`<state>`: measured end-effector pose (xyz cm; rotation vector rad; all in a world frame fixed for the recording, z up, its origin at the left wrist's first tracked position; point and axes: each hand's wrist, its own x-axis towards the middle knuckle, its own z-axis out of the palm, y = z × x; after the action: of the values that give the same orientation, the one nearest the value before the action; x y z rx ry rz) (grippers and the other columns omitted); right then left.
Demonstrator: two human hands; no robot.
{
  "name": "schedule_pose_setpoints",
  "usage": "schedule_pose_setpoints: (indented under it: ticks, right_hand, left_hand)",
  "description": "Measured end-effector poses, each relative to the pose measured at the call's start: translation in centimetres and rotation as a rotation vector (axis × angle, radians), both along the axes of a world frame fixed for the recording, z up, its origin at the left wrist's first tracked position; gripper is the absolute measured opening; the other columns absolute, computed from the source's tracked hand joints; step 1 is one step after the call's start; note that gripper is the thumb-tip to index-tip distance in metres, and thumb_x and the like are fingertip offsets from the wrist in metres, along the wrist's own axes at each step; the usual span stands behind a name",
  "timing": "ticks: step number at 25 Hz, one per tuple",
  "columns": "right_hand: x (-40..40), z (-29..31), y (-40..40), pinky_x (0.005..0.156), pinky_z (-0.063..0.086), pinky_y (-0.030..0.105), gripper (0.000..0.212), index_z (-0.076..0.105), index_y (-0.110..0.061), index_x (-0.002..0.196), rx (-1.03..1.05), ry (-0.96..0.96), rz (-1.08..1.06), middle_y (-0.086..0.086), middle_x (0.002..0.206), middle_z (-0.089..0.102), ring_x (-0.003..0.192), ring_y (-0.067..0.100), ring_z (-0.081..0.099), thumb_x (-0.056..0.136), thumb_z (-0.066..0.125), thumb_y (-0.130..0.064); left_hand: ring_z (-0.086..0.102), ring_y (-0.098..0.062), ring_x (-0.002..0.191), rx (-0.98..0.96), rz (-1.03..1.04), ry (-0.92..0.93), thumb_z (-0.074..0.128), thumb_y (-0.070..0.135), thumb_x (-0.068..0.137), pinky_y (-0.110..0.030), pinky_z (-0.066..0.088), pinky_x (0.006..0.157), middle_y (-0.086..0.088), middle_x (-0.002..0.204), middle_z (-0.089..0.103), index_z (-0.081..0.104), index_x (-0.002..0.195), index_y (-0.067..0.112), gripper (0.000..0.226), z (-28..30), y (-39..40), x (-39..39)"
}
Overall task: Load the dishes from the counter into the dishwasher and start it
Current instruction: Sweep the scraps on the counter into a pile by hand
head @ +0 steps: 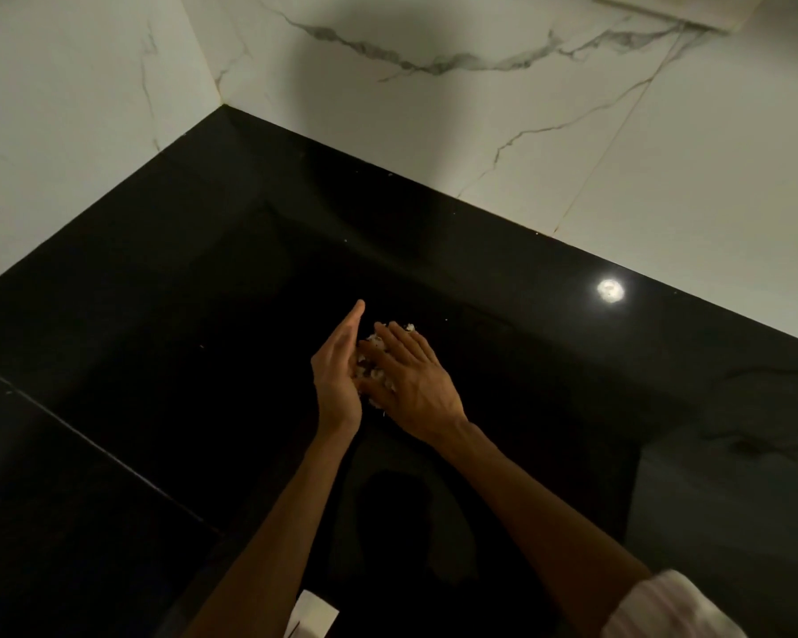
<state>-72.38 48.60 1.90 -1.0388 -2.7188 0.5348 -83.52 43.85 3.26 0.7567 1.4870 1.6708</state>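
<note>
Black polished stone surface (pixel 157 278) runs into a corner of white marble wall (pixel 664 145), a lamp glare (pixel 611 290) reflected on it. My left hand (pixel 337 375) and right hand (pixel 411 379), fingers straight, press white scraps (pixel 378 361) between them. No dishes in view.

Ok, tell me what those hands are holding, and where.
Whitish food scraps, pressed between the left hand palm and the right hand fingers.
</note>
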Motion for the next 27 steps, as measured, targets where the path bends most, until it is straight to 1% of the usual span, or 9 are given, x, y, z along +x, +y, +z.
schedule_pose_setpoints:
  ticks: [3, 5, 7, 12, 16, 18, 20, 23, 27]
  right_hand:
    - [0.0, 0.0, 0.1, 0.11, 0.041, 0.042, 0.037, 0.064, -0.01, 0.125, 0.139, 0.267, 0.015, 0.01, 0.135, 0.059, 0.131, 0.025, 0.05, 0.089, 0.068, -0.016]
    - [0.2, -0.1, 0.3, 0.093, 0.055, 0.041, 0.028, 0.07, -0.005, 0.111, 0.184, 0.339, -0.031, 0.01, 0.119, 0.068, 0.112, 0.028, 0.063, 0.083, 0.069, -0.003]
    - [0.3, 0.3, 0.1, 0.086, 0.056, 0.034, 0.026, 0.069, -0.006, 0.112, 0.094, 0.37, -0.11, 0.009, 0.116, 0.067, 0.103, 0.026, 0.06, 0.09, 0.054, -0.01]
    - [0.4, 0.0, 0.4, 0.076, 0.05, 0.026, 0.02, 0.067, -0.006, 0.1, 0.001, 0.378, -0.229, 0.007, 0.102, 0.062, 0.092, 0.019, 0.054, 0.087, 0.061, 0.007]
    - [0.8, 2.0, 0.5, 0.067, 0.049, 0.015, 0.012, 0.068, -0.008, 0.097, -0.344, 0.589, -0.533, 0.003, 0.094, 0.067, 0.081, 0.006, 0.062, 0.093, 0.059, -0.002]
    - [1.2, 2.9, 0.4, 0.065, 0.049, 0.015, 0.013, 0.069, -0.012, 0.094, -0.649, 0.824, -0.738, -0.002, 0.086, 0.068, 0.074, 0.0, 0.063, 0.097, 0.056, -0.01]
    - [1.8, 4.0, -0.4, 0.067, 0.053, 0.019, 0.018, 0.069, -0.012, 0.09, -0.913, 1.077, -0.859, -0.001, 0.082, 0.069, 0.076, 0.005, 0.064, 0.1, 0.053, -0.013]
    - [3.2, 5.7, -3.0, 0.077, 0.056, 0.027, 0.02, 0.067, -0.009, 0.092, -1.236, 1.266, -0.887, 0.005, 0.087, 0.068, 0.082, 0.015, 0.065, 0.101, 0.05, -0.016]
    - [4.8, 7.1, -6.9, 0.081, 0.059, 0.033, 0.021, 0.068, -0.007, 0.105, -1.36, 1.256, -0.794, 0.01, 0.102, 0.071, 0.094, 0.021, 0.07, 0.101, 0.049, -0.016]
  left_hand:
    - [0.046, -0.006, 0.133, -0.001, 0.016, -0.012, 0.041, 0.033, 0.103, -0.041, 0.034, 0.115, 0.005, 0.141, 0.054, 0.053, 0.138, 0.014, 0.042, -0.1, 0.2, 0.2]
    - [0.047, -0.005, 0.133, -0.005, 0.027, -0.009, 0.043, 0.038, 0.1, -0.041, 0.034, 0.115, 0.006, 0.14, 0.055, 0.055, 0.136, 0.017, 0.044, -0.2, 0.2, 0.2]
    - [0.047, -0.004, 0.132, -0.002, 0.029, -0.006, 0.045, 0.044, 0.096, -0.04, 0.034, 0.115, 0.006, 0.139, 0.056, 0.056, 0.135, 0.019, 0.048, -0.2, -0.1, 0.2]
    - [0.048, -0.002, 0.13, -0.022, 0.043, -0.015, 0.046, 0.041, 0.097, -0.037, 0.035, 0.114, 0.006, 0.138, 0.057, 0.057, 0.133, 0.02, 0.043, -0.2, -0.8, 0.9]
    - [0.052, -0.004, 0.127, -0.048, 0.093, -0.134, 0.043, 0.028, 0.103, -0.035, 0.037, 0.113, 0.002, 0.134, 0.06, 0.061, 0.13, 0.014, 0.035, 0.7, -1.0, 0.9]
    - [0.049, -0.005, 0.13, -0.064, 0.093, -0.159, 0.042, 0.032, 0.103, -0.029, 0.036, 0.111, 0.003, 0.136, 0.059, 0.061, 0.13, 0.016, 0.038, 1.3, -1.7, 1.6]
    - [0.047, -0.006, 0.132, -0.069, 0.082, -0.187, 0.039, 0.037, 0.103, -0.023, 0.034, 0.106, 0.004, 0.138, 0.057, 0.059, 0.133, 0.016, 0.042, 1.8, -2.6, 3.2]
    - [0.048, -0.007, 0.131, -0.08, 0.057, -0.268, 0.036, 0.041, 0.103, -0.025, 0.034, 0.108, 0.002, 0.138, 0.058, 0.057, 0.134, 0.015, 0.046, 2.6, -3.8, 6.3]
    - [0.063, -0.016, 0.115, -0.057, 0.033, -0.464, 0.034, 0.038, 0.104, -0.035, 0.047, 0.102, -0.007, 0.121, 0.068, 0.063, 0.124, 0.01, 0.045, 4.0, -5.3, 10.0]
